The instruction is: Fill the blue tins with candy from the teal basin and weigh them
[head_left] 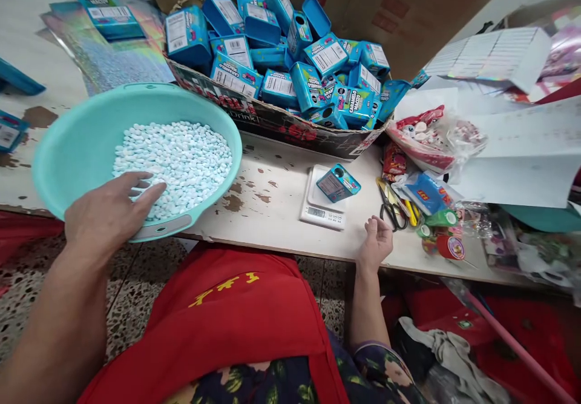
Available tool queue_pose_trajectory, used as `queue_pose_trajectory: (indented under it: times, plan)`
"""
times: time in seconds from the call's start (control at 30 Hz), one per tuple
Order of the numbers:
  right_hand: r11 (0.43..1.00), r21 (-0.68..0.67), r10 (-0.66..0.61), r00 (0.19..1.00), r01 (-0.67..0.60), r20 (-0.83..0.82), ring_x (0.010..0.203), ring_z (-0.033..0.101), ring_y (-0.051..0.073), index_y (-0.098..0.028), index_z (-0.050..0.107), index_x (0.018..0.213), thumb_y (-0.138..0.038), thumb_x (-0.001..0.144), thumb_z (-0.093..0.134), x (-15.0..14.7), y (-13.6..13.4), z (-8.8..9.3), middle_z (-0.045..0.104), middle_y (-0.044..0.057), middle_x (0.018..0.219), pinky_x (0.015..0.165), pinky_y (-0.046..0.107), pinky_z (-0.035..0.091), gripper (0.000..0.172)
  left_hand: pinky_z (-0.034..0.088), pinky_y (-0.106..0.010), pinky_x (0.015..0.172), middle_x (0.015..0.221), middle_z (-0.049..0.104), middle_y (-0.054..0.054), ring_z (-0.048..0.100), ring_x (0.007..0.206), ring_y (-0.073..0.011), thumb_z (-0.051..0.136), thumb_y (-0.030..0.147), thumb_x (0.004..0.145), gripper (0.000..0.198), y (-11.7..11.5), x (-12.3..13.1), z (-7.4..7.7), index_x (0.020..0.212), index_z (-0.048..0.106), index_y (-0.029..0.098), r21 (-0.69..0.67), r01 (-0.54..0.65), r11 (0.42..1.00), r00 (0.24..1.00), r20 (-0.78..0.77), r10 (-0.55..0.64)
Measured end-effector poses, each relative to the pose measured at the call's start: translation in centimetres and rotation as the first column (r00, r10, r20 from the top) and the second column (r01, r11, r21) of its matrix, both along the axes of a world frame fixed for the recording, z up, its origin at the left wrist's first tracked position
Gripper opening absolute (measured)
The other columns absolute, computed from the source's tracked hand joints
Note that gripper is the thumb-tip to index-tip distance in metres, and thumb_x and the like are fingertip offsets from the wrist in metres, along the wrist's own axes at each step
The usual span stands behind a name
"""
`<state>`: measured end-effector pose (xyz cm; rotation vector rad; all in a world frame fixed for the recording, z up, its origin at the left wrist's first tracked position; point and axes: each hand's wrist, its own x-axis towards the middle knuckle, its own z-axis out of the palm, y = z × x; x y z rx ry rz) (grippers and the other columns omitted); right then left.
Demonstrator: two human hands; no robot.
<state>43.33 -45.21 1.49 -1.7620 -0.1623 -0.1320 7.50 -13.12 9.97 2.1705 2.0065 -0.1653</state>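
A large turquoise basin (77, 143) at the left holds a heap of small pale candies (181, 155). My left hand (113, 207) reaches over the basin's near rim, its fingers apart at the edge of the candies. On a white digital scale (323, 216) stands a blue tin (338, 183) with a round opening in its top. My right hand (377, 240) rests at the table's front edge, right of the scale, fingers curled in; whether anything small is inside them is hidden.
Behind the scale, a cardboard box (272, 126) is piled with blue tins (327, 56). Scissors (391, 207), tape rolls (447, 218) and an opened red candy bag (424, 140) lie at the right. Shiny sheets (113, 59) lie behind the basin.
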Motion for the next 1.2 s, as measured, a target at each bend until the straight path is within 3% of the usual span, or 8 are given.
queue_pose_trajectory:
  times: [0.27, 0.4, 0.5, 0.6, 0.73, 0.83, 1.1, 1.2]
  plan:
    - [0.956, -0.098, 0.289, 0.947, -0.277, 0.137, 0.111, 0.059, 0.021, -0.018, 0.058, 0.115, -0.042, 0.073, 0.074, 0.5, 3.7, 1.5, 0.061, 0.009, 0.117, 0.098, 0.042, 0.047, 0.051, 0.048, -0.051, 0.092, 0.125, 0.065, -0.005, 0.061, 0.111, -0.0337, 0.035, 0.065, 0.088, 0.057, -0.6, 0.3, 0.8, 0.128, 0.056, 0.030, -0.053, 0.040, 0.998, 0.998, 0.040, -0.038]
    - [0.902, -0.200, 0.406, 0.910, -0.383, 0.089, 0.096, 0.061, 0.020, -0.017, 0.059, 0.107, -0.043, 0.066, 0.079, 0.9, 7.5, 2.9, 0.063, 0.004, 0.102, 0.090, 0.039, 0.049, 0.053, 0.046, -0.049, 0.095, 0.114, 0.069, -0.004, 0.063, 0.104, -0.0293, 0.054, 0.058, 0.082, 0.050, -0.5, 0.1, 0.6, 0.121, 0.061, 0.028, 0.042, 0.015, 0.999, 0.924, 0.381, -0.030]
    - [0.868, -0.227, 0.486, 0.849, -0.442, 0.206, 0.085, 0.060, 0.018, -0.017, 0.063, 0.100, -0.042, 0.072, 0.076, 0.0, 11.4, 5.6, 0.063, 0.002, 0.091, 0.084, 0.036, 0.049, 0.039, 0.049, -0.042, 0.092, 0.108, 0.069, -0.007, 0.065, 0.100, -0.0249, 0.065, 0.053, 0.075, 0.052, -0.4, 1.3, 0.8, 0.116, 0.063, 0.021, -0.066, -0.089, 0.994, 0.519, 0.848, 0.103]
    - [0.754, -0.336, 0.655, 0.604, -0.565, 0.454, 0.093, 0.060, 0.020, -0.023, 0.066, 0.108, -0.035, 0.076, 0.075, -2.8, 16.3, 9.3, 0.065, 0.003, 0.100, 0.086, 0.036, 0.047, 0.035, 0.052, -0.039, 0.086, 0.105, 0.068, -0.011, 0.066, 0.096, -0.0240, 0.060, 0.058, 0.081, 0.051, -0.5, 4.4, 1.7, 0.111, 0.060, 0.017, -0.422, 0.017, 0.906, -0.038, 0.905, 0.423]
    - [0.527, -0.555, 0.784, 0.117, -0.643, 0.609, 0.101, 0.059, 0.020, -0.032, 0.066, 0.114, -0.026, 0.083, 0.070, -8.0, 22.9, 12.2, 0.069, 0.001, 0.107, 0.101, 0.042, 0.035, 0.032, 0.054, -0.033, 0.073, 0.095, 0.066, -0.009, 0.066, 0.080, -0.0183, 0.039, 0.063, 0.092, 0.049, 0.1, 9.0, 2.9, 0.104, 0.059, 0.020, -0.679, 0.202, 0.706, -0.404, 0.599, 0.692]
    - [0.450, -0.644, 0.805, -0.030, -0.619, 0.592, 0.101, 0.059, 0.020, -0.033, 0.066, 0.114, -0.024, 0.085, 0.067, -10.7, 26.2, 12.0, 0.071, 0.000, 0.107, 0.102, 0.043, 0.030, 0.031, 0.050, -0.027, 0.061, 0.075, 0.059, -0.003, 0.057, 0.061, -0.0126, 0.051, 0.050, 0.091, 0.034, 1.0, 10.5, 2.8, 0.092, 0.061, 0.018, -0.713, 0.176, 0.679, -0.570, 0.489, 0.661]
    - [0.420, -0.418, 0.870, 0.225, -0.806, 0.439, 0.099, 0.061, 0.023, -0.028, 0.070, 0.110, -0.038, 0.077, 0.074, -11.7, 27.2, 10.7, 0.070, 0.003, 0.105, 0.091, 0.040, 0.043, 0.035, 0.042, -0.023, 0.055, 0.069, 0.056, -0.002, 0.049, 0.056, -0.0091, 0.067, 0.022, 0.075, 0.007, 2.0, 7.6, 1.2, 0.077, 0.065, 0.015, -0.635, 0.051, 0.771, -0.564, 0.619, 0.547]
    - [0.410, -0.122, 0.891, 0.369, -0.904, 0.264, 0.096, 0.063, 0.022, -0.024, 0.070, 0.110, -0.036, 0.070, 0.079, -11.8, 27.2, 10.3, 0.071, 0.003, 0.104, 0.090, 0.040, 0.048, 0.043, 0.048, -0.028, 0.076, 0.092, 0.065, -0.007, 0.060, 0.087, -0.0176, 0.072, 0.021, 0.071, 0.013, 2.0, 5.3, 1.3, 0.082, 0.069, 0.017, -0.487, 0.009, 0.873, -0.398, 0.799, 0.450]
